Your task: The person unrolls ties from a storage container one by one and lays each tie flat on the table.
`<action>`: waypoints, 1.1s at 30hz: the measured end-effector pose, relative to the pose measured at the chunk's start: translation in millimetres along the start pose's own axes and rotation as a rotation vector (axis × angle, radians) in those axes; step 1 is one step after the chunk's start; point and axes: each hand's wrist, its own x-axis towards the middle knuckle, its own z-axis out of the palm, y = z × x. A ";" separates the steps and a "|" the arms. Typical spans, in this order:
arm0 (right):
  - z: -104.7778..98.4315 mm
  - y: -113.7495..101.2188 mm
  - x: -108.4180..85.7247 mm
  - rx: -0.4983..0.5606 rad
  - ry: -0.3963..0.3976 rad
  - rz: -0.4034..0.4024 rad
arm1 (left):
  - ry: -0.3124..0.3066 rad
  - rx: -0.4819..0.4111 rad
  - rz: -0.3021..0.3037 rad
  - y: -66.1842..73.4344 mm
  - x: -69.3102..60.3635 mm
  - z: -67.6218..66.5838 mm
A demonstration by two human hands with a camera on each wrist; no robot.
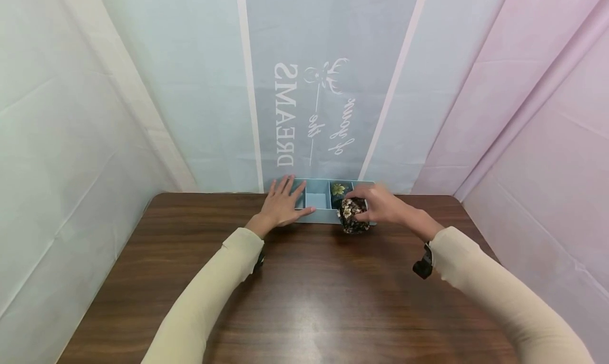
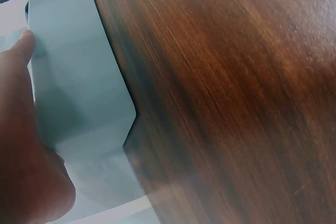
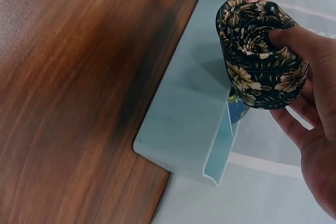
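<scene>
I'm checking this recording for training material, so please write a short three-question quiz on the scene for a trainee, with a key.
1. True or false: the left hand holds the dark floral roll.

2. Where is the blue patterned item?
A) In a compartment of the light-blue box
B) Under the light-blue box
C) In the left hand

3. Fill in: the capital-letter word on the backdrop, shown flipped, is ____.

Key:
1. False; the right hand holds it, while the left hand touches the box.
2. A
3. DREAMS
</scene>
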 end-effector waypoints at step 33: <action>45.6 -36.1 -4.1 0.080 -0.087 -0.091 | 0.036 -0.012 0.138 -7.2 -19.1 5.4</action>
